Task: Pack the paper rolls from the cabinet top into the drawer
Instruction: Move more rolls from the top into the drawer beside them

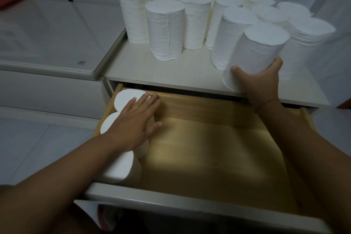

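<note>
Right hand (260, 80) grip: thumb and fingers wrapped around the lower part of one white cylindrical paper roll (256, 51), tilted toward the drawer at the front edge of the cream cabinet top (161, 74). Whether its base is clear of the top cannot be told. Left hand (133, 123) grip: flat and spread, holding nothing, palm resting on the end faces of the white rolls already standing in the drawer (117, 138).

Location of stock: about a dozen more upright white paper rolls (165, 28) cluster toward the back and right of the cabinet top. Three rolls stand in a column along the left wall of the open wooden drawer (209, 148).

Handling judgement: rolls look light and soft; the wound paper will dent under a hard squeeze and the outer wrap may loosen. A mid-to-low wrap around the side, as now, seems suitable. Grip friction should be good.

Clearance: the cabinet top's front edge overhangs the back of the drawer, so the roll should come forward before descending. Drawer floor is bare from the left column to the right wall. The neighbouring rolls stand touching the held one; tipping risk.
</note>
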Action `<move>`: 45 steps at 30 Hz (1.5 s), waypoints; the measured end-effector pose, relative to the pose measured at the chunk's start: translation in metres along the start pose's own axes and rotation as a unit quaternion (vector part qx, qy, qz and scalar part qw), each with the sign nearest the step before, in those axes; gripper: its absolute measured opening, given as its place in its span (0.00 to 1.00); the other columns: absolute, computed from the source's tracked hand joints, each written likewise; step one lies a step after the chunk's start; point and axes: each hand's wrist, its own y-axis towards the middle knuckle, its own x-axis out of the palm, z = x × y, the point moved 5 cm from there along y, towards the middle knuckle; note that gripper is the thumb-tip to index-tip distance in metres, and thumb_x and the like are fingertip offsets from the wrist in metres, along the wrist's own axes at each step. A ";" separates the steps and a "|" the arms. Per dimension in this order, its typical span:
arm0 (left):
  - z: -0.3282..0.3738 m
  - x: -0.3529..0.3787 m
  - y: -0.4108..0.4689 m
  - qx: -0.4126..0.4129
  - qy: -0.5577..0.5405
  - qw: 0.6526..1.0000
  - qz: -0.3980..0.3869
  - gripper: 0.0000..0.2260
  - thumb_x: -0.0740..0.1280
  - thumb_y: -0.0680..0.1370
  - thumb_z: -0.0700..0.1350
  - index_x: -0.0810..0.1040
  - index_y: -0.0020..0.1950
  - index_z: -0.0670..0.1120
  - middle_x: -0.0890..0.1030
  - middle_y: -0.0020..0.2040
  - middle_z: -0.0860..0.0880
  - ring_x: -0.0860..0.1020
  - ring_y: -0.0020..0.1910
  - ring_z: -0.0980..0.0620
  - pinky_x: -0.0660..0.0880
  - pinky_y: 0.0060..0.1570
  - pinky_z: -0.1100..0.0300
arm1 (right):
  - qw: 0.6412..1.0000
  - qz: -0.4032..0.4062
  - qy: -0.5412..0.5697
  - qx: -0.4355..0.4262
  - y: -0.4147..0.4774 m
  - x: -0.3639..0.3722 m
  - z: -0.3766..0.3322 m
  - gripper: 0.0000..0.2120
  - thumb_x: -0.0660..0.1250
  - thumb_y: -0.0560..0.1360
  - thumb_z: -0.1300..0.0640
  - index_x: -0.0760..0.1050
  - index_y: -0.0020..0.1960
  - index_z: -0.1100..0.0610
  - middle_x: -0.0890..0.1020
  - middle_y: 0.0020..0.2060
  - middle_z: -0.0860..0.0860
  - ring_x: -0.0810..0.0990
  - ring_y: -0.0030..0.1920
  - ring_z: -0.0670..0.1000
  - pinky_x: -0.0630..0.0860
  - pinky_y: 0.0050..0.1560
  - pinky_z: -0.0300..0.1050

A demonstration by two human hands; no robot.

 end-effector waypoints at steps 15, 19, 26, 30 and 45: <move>-0.007 0.001 -0.004 -0.033 -0.004 0.999 0.004 0.33 0.44 0.75 0.65 0.43 0.77 0.52 0.41 0.77 0.55 0.38 0.75 0.57 0.39 0.74 0.55 | 0.945 -0.314 0.053 -0.077 -0.118 0.066 -0.024 0.51 0.80 0.57 0.61 0.55 0.71 0.60 0.68 0.66 0.56 0.70 0.65 0.52 0.76 0.60 0.46; -0.008 -0.001 -0.006 -0.042 -0.011 0.999 0.016 0.32 0.45 0.77 0.64 0.43 0.77 0.51 0.38 0.73 0.58 0.36 0.73 0.59 0.37 0.73 0.58 | 0.926 -0.373 0.036 -0.031 -0.135 0.085 0.007 0.51 0.80 0.59 0.63 0.53 0.72 0.57 0.67 0.67 0.54 0.69 0.66 0.52 0.75 0.61 0.54; -0.007 -0.004 -0.007 -0.054 -0.010 0.998 0.007 0.32 0.44 0.76 0.63 0.42 0.77 0.52 0.36 0.72 0.58 0.37 0.75 0.57 0.37 0.74 0.57 | 0.926 -0.376 0.007 -0.032 -0.134 0.110 0.044 0.53 0.81 0.58 0.57 0.52 0.73 0.53 0.66 0.68 0.50 0.67 0.68 0.49 0.73 0.62 0.44; -0.008 -0.003 -0.007 -0.052 -0.004 0.999 0.008 0.33 0.43 0.75 0.63 0.42 0.77 0.52 0.37 0.73 0.58 0.38 0.75 0.56 0.38 0.74 0.57 | 0.919 -0.391 -0.006 -0.052 -0.146 0.121 0.059 0.52 0.81 0.59 0.56 0.51 0.72 0.53 0.64 0.68 0.48 0.64 0.68 0.46 0.67 0.57 0.24; -0.010 -0.002 -0.007 -0.040 -0.013 0.999 0.015 0.29 0.49 0.80 0.59 0.44 0.77 0.51 0.42 0.78 0.54 0.39 0.76 0.57 0.38 0.73 0.58 | 0.904 -0.426 0.015 -0.035 -0.145 0.109 0.063 0.55 0.81 0.58 0.57 0.48 0.74 0.51 0.65 0.68 0.47 0.67 0.66 0.44 0.73 0.62 0.37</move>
